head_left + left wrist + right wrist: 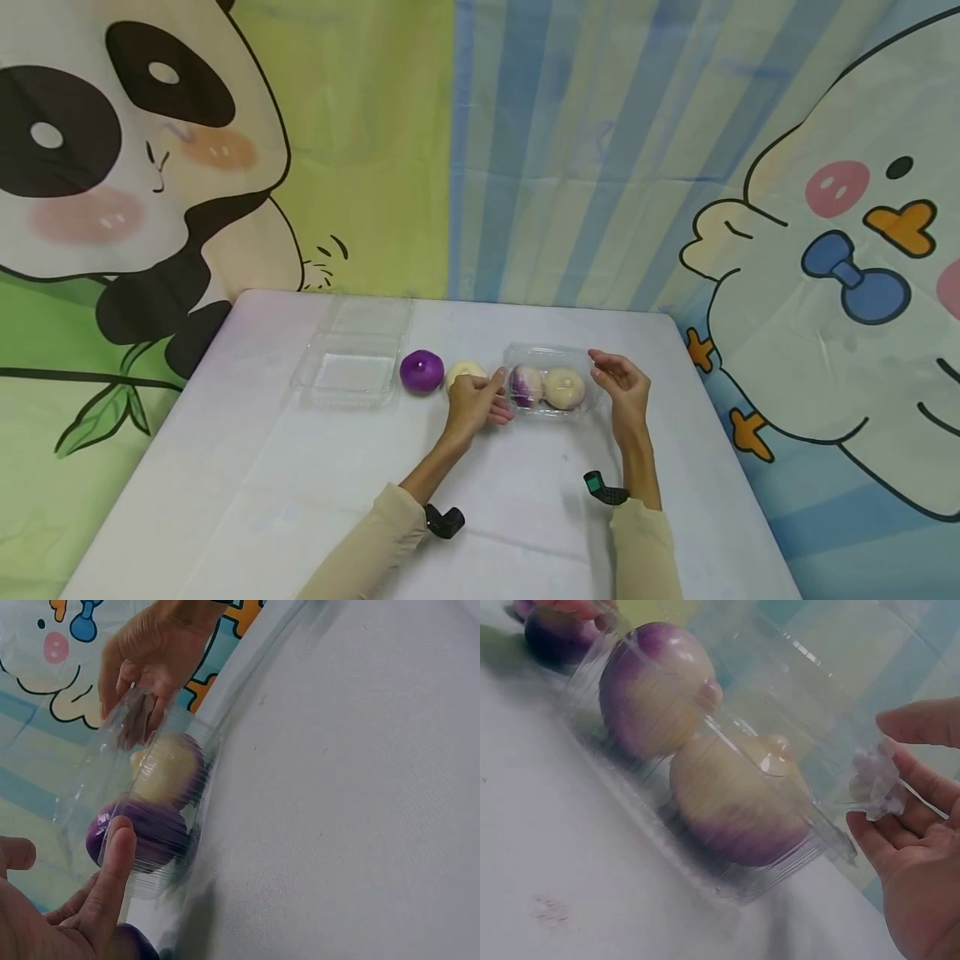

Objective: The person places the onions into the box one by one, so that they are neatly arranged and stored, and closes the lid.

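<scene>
Two bare hands flank a clear box (543,355) holding two onion-shaped pieces (564,389), the left hand (474,404) straight-fingered at its 9 o'clock side, the right hand (626,392) at 3 o'clock, fingers loosely bent, thumb apart. The step appears to be closing the box, though the lid's fit is hard to make out; next seems to call for light, even pressure. Only the head view shows an open second container (352,377), farther toward 9 o'clock, past a purple piece (422,372); wrist views reveal purple flanks on the boxed 3 o'clock piece, pale from above.
</scene>
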Demonstrator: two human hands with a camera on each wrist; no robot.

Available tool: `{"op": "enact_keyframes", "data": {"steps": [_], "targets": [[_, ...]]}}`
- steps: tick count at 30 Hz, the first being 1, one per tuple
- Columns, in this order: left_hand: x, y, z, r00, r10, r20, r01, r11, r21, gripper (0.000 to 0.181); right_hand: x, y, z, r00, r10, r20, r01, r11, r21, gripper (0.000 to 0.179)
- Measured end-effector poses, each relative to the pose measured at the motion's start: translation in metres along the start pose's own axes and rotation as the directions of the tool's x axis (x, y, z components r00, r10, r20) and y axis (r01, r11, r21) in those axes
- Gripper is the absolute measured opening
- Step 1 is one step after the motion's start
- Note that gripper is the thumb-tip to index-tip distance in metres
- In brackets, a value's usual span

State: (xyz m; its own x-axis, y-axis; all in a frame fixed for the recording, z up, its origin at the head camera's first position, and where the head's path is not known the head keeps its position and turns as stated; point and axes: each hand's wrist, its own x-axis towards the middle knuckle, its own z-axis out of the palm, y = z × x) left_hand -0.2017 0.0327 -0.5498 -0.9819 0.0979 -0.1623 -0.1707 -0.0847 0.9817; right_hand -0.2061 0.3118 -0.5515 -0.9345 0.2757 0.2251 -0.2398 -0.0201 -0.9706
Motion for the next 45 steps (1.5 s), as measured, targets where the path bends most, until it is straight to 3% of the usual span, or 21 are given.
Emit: {"op": "enact_keyframes", "data": {"steps": [17, 26, 29, 33, 37, 41, 45], "targets": [[-0.005, -0.003, 0.001, 1.0, 0.027, 0.012, -0.028, 1.0, 0.013, 0.02, -0.006, 0.01, -0.001, 0.999, -0.031, -0.011, 0.032, 0.997, 0.075, 0.04], [-0.006, -0.002, 0.0, 0.999, 0.017, 0.04, -0.016, 1.0, -0.024, 0.02, -0.008, 0.01, -0.001, 1.0, -0.018, -0.021, 0.019, 0.998, 0.055, 0.045], [-0.007, -0.002, 0.0, 0.999, 0.013, 0.041, -0.012, 1.0, -0.022, 0.021, -0.01, 0.009, -0.001, 0.999, -0.008, -0.051, 0.012, 0.997, 0.075, 0.043], [-0.007, -0.002, 0.001, 0.999, 0.005, 0.039, -0.004, 1.0, -0.021, 0.023, -0.013, 0.004, -0.002, 0.987, 0.015, -0.162, -0.003, 0.997, 0.071, 0.033], [-0.007, -0.002, 0.002, 0.999, 0.011, 0.039, -0.011, 1.0, -0.018, 0.023, -0.02, -0.006, -0.005, 0.956, 0.104, -0.276, -0.129, 0.989, -0.076, 0.034], [-0.007, -0.002, 0.002, 0.999, 0.01, 0.035, -0.009, 1.0, -0.026, 0.023, -0.031, -0.012, -0.01, 0.919, 0.247, -0.308, -0.32, 0.922, -0.216, 0.049], [-0.007, -0.002, 0.001, 0.999, 0.01, 0.039, -0.009, 0.999, -0.031, 0.023, -0.041, -0.014, -0.013, 0.888, 0.337, -0.314, -0.418, 0.875, -0.243, 0.062]]}}
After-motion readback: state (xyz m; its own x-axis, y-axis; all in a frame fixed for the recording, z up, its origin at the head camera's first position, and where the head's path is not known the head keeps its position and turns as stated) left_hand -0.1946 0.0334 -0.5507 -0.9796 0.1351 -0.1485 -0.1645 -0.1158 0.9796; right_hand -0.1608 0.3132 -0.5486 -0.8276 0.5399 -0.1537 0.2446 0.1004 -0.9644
